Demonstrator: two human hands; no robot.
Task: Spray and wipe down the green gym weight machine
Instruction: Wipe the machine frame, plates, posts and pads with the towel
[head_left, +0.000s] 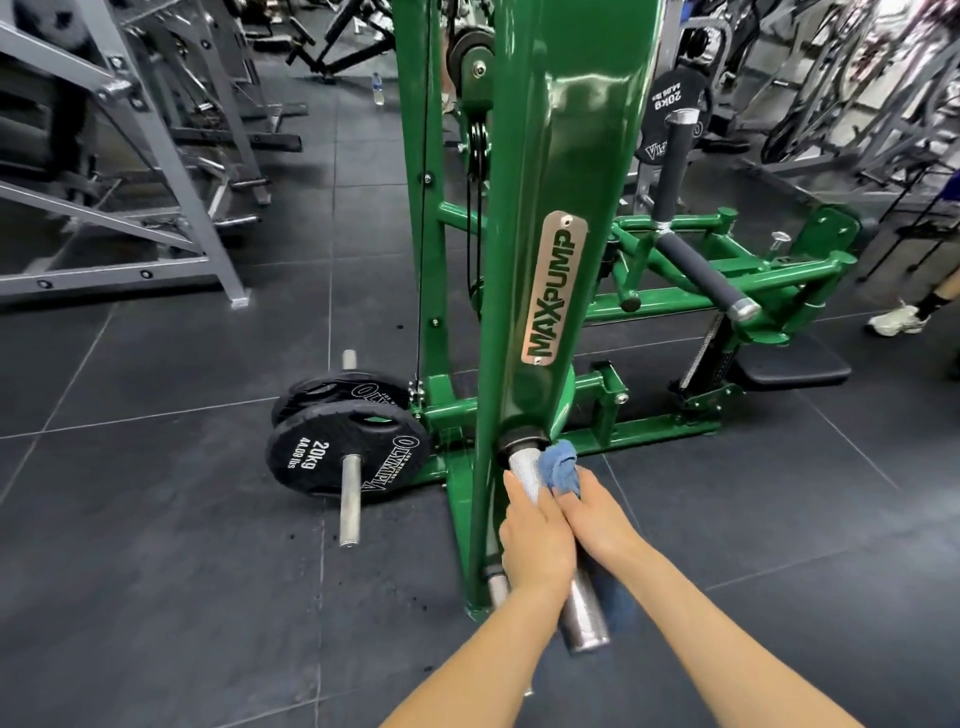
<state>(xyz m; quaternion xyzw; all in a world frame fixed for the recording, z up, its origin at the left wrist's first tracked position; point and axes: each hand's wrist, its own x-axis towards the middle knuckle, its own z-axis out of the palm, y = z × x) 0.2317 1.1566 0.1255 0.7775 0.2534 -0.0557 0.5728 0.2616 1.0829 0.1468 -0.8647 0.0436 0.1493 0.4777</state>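
Observation:
The green weight machine (561, 156) stands upright in front of me, with a MAXPUMP plate on its main arm. A knurled silver handle (584, 613) sticks out from the arm's lower end toward me. My left hand (537, 540) grips this handle around its middle. My right hand (597, 514) holds a crumpled blue cloth (560, 465) against the handle's upper part, just below the black collar. No spray bottle is in view.
Two black 20kg plates (345, 452) sit on a steel peg at the machine's left base. A grey rack (130, 208) fills the left. A person's shoe (896, 319) shows at the right edge. Dark rubber floor tiles lie around the machine.

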